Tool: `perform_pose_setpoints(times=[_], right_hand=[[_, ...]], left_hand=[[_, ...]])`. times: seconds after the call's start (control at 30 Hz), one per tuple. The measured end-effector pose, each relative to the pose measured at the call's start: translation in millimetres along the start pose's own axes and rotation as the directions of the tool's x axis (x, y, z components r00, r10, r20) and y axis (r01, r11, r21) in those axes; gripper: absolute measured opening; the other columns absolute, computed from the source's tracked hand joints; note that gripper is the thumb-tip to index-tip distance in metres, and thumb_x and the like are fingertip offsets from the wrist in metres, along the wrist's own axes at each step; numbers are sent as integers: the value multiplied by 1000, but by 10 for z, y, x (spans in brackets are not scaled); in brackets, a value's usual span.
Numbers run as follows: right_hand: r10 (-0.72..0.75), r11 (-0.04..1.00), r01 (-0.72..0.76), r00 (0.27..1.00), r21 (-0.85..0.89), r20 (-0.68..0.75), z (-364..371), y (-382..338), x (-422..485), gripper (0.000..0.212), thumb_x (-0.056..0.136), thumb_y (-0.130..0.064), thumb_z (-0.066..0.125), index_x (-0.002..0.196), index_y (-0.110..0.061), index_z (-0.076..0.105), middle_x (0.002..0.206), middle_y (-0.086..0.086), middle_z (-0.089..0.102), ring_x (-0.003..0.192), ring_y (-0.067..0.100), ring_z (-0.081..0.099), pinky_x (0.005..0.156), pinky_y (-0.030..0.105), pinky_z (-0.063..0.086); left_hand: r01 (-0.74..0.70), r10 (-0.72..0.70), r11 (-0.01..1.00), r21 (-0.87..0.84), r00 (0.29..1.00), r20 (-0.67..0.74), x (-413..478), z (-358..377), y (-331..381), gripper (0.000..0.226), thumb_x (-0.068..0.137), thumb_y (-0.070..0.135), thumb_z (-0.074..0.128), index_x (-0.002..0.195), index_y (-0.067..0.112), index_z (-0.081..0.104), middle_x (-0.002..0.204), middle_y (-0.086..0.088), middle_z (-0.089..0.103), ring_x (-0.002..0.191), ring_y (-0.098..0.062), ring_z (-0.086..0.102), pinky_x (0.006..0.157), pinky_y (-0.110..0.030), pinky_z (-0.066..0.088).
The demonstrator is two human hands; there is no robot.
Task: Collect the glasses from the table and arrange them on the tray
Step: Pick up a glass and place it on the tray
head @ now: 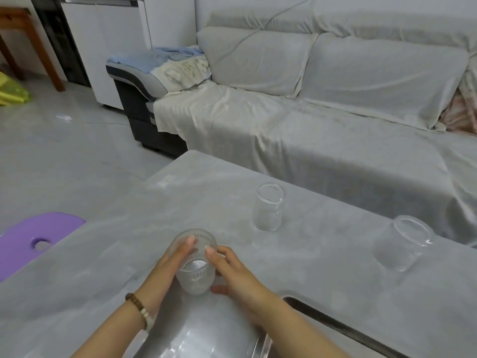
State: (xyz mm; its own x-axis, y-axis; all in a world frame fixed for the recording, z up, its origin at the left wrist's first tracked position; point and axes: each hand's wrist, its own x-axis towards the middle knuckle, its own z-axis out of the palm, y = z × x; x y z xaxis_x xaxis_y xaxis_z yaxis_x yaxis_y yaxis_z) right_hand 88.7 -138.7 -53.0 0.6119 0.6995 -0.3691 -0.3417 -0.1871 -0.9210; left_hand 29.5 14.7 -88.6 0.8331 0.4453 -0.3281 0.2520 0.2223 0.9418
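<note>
A ribbed clear glass [195, 276] is gripped from both sides, my left hand [166, 267] on its left and my right hand [236, 275] on its right. It sits at the far edge of a shiny metal tray [309, 312] at the bottom of the view; whether it touches the tray I cannot tell. Another clear glass [267, 208] stands upside down on the grey table [322, 267] farther back. A third clear glass [401, 244] stands upside down at the right. A faint glass shape [191, 342] shows on the tray below my wrists.
A grey sofa [335, 112] with a draped cover runs behind the table. A purple stool [31, 241] stands on the floor at the left. Folded blue cloth [165, 58] lies on the sofa arm. A white cabinet [103, 47] stands at the back left.
</note>
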Motion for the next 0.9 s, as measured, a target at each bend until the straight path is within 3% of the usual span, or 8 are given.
perform_pose_setpoints(times=[0.13,0.23,0.3,0.4,0.53,0.63,0.73,0.9], right_hand=[[5,1000,-6,999,-23,-43,57,4,-57,49,87,-57,52,125,-26,54,125,-1,64,109,15,62,93,34,48],[60,998,-60,996,2,-70,144,-44,-121,50,86,-63,48,123,-30,57,121,-4,65,100,17,62,77,28,47],[117,990,-110,990,87,-73,229,-71,-202,51,86,-63,46,124,-31,56,120,-2,64,102,21,63,80,29,50],[93,969,-68,991,239,-95,350,-52,-360,40,90,-58,44,116,-30,58,108,-3,70,104,24,67,97,38,50],[-36,923,115,976,368,-215,395,-35,-758,35,95,-43,46,122,-21,53,113,-2,67,107,24,66,87,37,54],[-181,924,266,937,275,-300,270,-32,-1146,30,96,-31,50,124,-20,50,128,4,61,114,28,63,89,34,53],[-242,920,332,900,210,-362,80,-46,-1573,43,95,-28,53,135,-20,41,137,1,54,118,21,60,87,27,52],[-285,932,346,882,107,-374,-362,44,-2245,37,94,-32,53,123,-12,62,118,7,71,113,19,65,99,30,48]], left_hand=[[1,-2,999,47,1000,29,-74,22,98,88,48,82,65,118,29,61,123,-4,65,113,-22,61,104,-43,42],[66,-67,949,308,998,-8,-241,57,297,61,63,88,36,94,40,57,103,4,64,91,-17,63,73,-32,53],[162,-163,917,364,986,-27,-369,74,388,51,75,81,22,87,41,53,90,3,62,79,-21,63,60,-29,52],[190,-186,952,238,982,-41,-560,104,457,60,82,75,21,89,29,59,90,-3,67,80,-27,68,70,-35,57],[111,-112,993,-47,994,-18,-847,271,461,60,91,59,32,125,13,51,126,-15,58,111,-32,58,96,-47,48],[100,-69,945,-312,992,107,-1097,489,472,47,94,34,48,130,4,45,129,-23,53,113,-38,54,101,-52,42],[55,48,957,-286,938,342,-1359,737,468,58,84,41,54,126,1,55,123,-25,62,115,-39,59,97,-46,48],[-180,215,976,-120,863,458,-1682,1226,364,59,80,43,60,130,14,54,124,-12,65,114,-29,62,101,-46,46]])
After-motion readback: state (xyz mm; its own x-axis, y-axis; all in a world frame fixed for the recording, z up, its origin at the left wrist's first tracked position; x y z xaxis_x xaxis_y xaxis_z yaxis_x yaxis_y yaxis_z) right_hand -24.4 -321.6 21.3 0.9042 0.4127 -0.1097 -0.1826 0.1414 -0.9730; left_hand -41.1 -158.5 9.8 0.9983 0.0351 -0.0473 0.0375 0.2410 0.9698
